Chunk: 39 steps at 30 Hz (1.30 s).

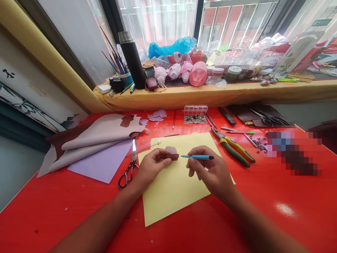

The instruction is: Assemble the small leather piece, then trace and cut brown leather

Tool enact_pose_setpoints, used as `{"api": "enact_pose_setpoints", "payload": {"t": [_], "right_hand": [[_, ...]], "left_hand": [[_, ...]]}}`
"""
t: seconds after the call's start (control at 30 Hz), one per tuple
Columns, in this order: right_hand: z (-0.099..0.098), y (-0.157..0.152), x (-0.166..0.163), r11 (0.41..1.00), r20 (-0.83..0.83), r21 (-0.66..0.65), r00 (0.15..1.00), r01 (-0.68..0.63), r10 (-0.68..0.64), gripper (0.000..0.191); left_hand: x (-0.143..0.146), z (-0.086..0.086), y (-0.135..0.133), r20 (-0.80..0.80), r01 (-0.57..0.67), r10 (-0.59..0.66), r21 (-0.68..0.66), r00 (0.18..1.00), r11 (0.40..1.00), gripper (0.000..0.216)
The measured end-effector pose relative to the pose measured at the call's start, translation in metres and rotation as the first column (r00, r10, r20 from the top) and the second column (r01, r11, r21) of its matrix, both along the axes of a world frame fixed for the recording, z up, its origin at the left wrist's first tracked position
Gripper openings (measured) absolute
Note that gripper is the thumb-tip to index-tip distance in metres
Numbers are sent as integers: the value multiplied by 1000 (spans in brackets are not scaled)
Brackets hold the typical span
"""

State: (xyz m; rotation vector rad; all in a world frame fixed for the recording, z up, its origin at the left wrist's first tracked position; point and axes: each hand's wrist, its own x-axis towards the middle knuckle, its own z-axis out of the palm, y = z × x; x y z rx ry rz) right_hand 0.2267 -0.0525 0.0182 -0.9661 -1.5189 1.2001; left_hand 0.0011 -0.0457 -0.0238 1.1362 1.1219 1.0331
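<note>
Between the thumb and fingers of my left hand (pixel 154 163) is a small brown leather piece (pixel 173 156), with a pale lilac rounded piece (pixel 171 150) just behind it. My right hand (pixel 207 168) grips a blue pen (pixel 198 157), its tip pointing left toward the brown piece, a small gap apart. Both hands are over a sheet of yellow paper (pixel 168 203) lying on the red table. My fingers hide part of the leather piece.
Scissors (pixel 129 172) lie left of the paper, beside purple paper (pixel 102 161) and folded leather (pixel 97 131). Pliers (pixel 234 147) rest to the right, near small dark rings (pixel 260 144). Behind stand a clear box of metal bits (pixel 195 118) and a cluttered windowsill (pixel 171 93).
</note>
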Motion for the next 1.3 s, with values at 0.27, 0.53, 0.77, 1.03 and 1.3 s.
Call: {"api": "enact_pose_setpoints", "payload": {"t": [0.27,0.53,0.77,1.03,1.3], "right_hand": [[-5,-9,-5,903,337,423,938,-77,-78,7],[-5,-8,-5,883,371,450,927,-133,-50,16],[-6,-7,-5,829,420,529,905,-182,-70,18],[-8,-7,-7,814,449,548,889,-194,-91,17],[-8,-6,-6,818,469,541,877,-197,-99,18]], "left_hand": [[0,0,0,66,-15,16,-26,998,1000,33],[-1,-2,1,28,-30,30,6,999,1000,31],[-1,-2,0,15,-15,15,33,1000,999,28],[-2,-1,0,20,-21,20,45,1000,999,26],[-1,1,0,-7,-30,29,-10,1000,1000,34]]}}
